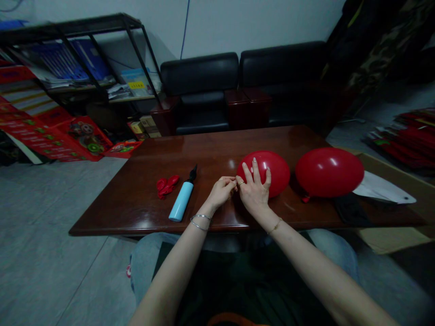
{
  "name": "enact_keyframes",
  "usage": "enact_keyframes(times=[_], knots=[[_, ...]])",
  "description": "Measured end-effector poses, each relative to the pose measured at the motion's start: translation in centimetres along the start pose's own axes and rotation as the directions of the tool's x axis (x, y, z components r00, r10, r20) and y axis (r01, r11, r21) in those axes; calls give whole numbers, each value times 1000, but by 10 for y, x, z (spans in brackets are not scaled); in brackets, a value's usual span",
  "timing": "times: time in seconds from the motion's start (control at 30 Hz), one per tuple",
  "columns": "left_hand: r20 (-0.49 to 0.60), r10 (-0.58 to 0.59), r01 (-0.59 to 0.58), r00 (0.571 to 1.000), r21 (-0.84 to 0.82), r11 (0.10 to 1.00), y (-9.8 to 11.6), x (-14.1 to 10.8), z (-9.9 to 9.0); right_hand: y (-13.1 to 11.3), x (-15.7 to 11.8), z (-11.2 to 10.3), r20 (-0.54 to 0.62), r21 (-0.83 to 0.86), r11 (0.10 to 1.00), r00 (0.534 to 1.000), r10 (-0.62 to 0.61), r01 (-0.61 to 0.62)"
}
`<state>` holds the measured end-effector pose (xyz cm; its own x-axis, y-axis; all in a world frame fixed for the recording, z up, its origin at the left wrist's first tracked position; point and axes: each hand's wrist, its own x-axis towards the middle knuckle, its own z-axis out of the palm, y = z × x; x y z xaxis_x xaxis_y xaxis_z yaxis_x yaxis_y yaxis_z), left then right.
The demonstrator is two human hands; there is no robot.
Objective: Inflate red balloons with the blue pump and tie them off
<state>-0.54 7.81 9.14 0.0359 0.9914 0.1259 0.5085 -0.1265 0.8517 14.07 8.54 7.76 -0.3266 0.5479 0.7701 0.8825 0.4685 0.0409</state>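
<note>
An inflated red balloon [279,174] lies on the dark wooden table in front of me, its neck end toward the left. Fingers spread, my right hand [255,192] rests against the balloon's near side, thumb and index close to the neck. My left hand [221,192] pinches at the neck, which the fingers mostly hide. A second inflated red balloon [329,173], its neck knotted, sits to the right. Left of my hands are a light blue hand pump [182,200] with a black nozzle and several flat red balloons [167,185].
The table [129,203] has its near edge at my knees. An open cardboard box [384,240] with a white sheet [384,188] is at the right. Black sofas [200,74] stand behind the table; a shelf [81,86] and red boxes [81,136] are at the left.
</note>
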Motion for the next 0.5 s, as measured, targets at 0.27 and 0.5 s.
enact_keyframes(times=[0.27,0.5], knots=[[-46,-55,44,997,-213,976,-5,-1,-9,3,3,2,-27,16,1000,1000,-11,11],[-153,-375,175,914,-686,706,-2,-7,20,-5,3,5,-81,66,998,997,5,1]])
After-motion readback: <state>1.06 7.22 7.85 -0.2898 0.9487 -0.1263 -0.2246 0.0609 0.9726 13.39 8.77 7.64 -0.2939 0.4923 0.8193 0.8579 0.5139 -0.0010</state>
